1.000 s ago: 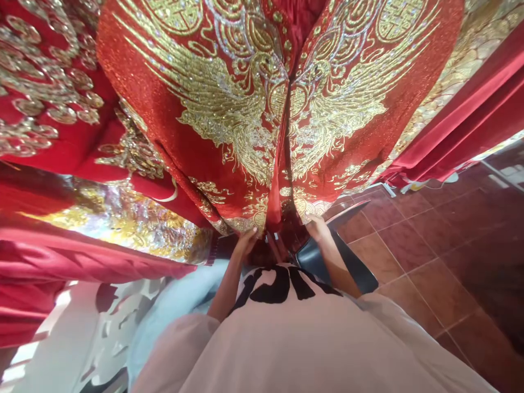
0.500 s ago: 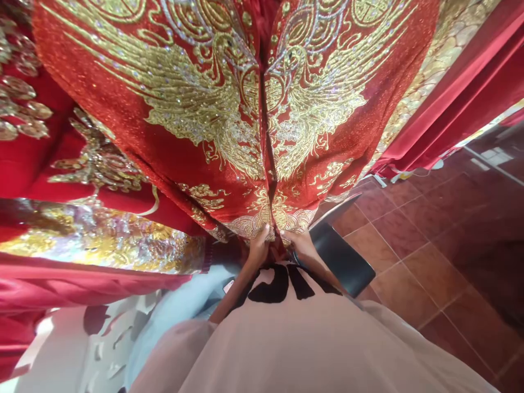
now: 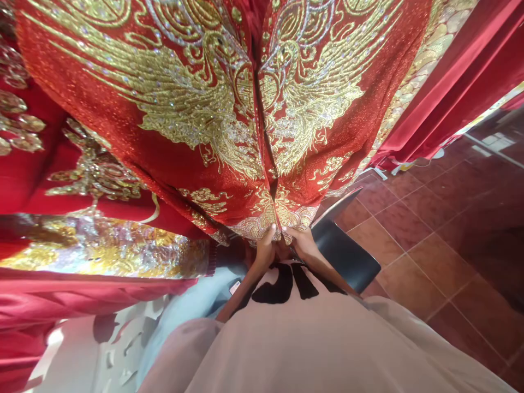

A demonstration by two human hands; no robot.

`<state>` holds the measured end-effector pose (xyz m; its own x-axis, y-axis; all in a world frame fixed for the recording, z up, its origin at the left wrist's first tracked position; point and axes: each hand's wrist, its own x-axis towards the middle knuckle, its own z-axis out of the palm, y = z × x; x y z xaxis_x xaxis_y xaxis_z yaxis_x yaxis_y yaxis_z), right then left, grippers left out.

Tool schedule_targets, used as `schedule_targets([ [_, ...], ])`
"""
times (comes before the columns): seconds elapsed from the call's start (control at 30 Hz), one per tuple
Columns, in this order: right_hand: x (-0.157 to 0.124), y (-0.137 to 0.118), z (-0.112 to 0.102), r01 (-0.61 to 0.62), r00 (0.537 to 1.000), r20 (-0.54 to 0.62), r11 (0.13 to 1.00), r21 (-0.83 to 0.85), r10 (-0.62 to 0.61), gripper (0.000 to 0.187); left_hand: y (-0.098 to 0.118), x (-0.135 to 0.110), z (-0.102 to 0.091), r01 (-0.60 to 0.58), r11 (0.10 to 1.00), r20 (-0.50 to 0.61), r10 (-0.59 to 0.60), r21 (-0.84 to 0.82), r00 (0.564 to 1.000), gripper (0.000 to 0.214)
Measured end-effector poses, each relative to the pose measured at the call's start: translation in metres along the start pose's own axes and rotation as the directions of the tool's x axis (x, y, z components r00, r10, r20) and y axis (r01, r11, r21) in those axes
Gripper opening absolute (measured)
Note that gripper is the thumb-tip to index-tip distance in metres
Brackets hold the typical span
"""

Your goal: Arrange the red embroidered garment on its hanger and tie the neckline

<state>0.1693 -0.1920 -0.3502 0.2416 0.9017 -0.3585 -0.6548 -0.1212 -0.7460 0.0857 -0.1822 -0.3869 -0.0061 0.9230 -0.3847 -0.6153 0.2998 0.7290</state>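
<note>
The left hand (image 3: pixel 266 246) and right hand (image 3: pixel 301 242) each have a closed grip, thumbs uppermost, on the lower front of a red, gold-embroidered fabric garment (image 3: pixel 221 117). The garment extends upward before the person. A smooth black panel (image 3: pixel 346 256) is beside the right forearm, above reddish-brown floor tiles (image 3: pixel 420 270)

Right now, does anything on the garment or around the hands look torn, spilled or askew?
Nothing stands out as torn or spilled. The red embroidered garment shows a narrow dark slit above the left hand and right hand, but that looks like its open front, not damage. Fine stitching is too small to judge.
</note>
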Motion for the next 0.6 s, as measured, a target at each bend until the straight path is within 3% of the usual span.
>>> schedule_targets([
  [0.17, 0.002, 0.004, 0.004, -0.041, 0.998, -0.039, 0.997, 0.072, 0.043, 0.043, -0.002, 0.004, -0.004, -0.067, 0.998, 0.025, 0.066, 0.018, 0.997, 0.047],
  [0.3, 0.005, 0.007, 0.011, -0.053, 0.995, -0.073, 0.990, 0.128, 0.063, 0.044, -0.002, 0.007, -0.007, -0.163, 0.980, -0.046, 0.169, 0.112, 0.985, 0.045],
  [0.47, 0.008, 0.016, 0.016, 0.036, 0.981, -0.192, 0.996, 0.081, -0.020, 0.043, 0.002, 0.008, -0.009, -0.143, 0.970, -0.080, 0.161, 0.197, 0.984, 0.037],
  [0.6, 0.017, 0.032, 0.016, -0.028, 0.973, -0.227, 0.998, 0.056, 0.040, 0.043, 0.004, 0.013, -0.018, -0.148, 0.937, -0.039, 0.168, 0.317, 0.985, 0.030],
])
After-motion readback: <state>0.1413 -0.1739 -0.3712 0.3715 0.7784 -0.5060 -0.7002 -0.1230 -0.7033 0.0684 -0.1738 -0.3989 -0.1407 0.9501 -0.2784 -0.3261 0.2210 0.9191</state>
